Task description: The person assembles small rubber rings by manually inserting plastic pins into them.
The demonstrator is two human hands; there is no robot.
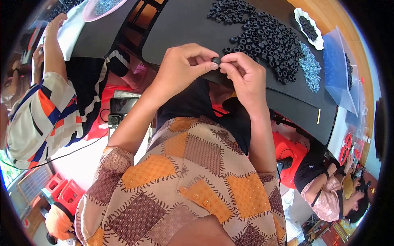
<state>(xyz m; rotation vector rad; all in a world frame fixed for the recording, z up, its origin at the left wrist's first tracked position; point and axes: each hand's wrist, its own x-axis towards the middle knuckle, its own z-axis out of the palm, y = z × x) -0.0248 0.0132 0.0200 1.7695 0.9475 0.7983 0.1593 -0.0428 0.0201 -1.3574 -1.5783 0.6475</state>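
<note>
My left hand [176, 69] pinches a small round black part [216, 60] between thumb and forefinger, over the near edge of the dark table. My right hand [248, 76] is closed, its thumb and forefinger tips pressed together right at the side of that part. Whatever those tips hold is too small to make out. Just beyond my right hand spreads a large pile of black ring-shaped parts [273, 45] with open centres. Along the pile's right side lies a heap of small, shiny light-blue pieces [310, 67].
A white scalloped dish [318, 43] with black parts stands at the far right, beside a clear plastic bin [338, 78]. A thin yellow stick [319, 116] lies near the table's [172, 28] right edge. People sit on both sides, one at left near a pink bowl [88, 13].
</note>
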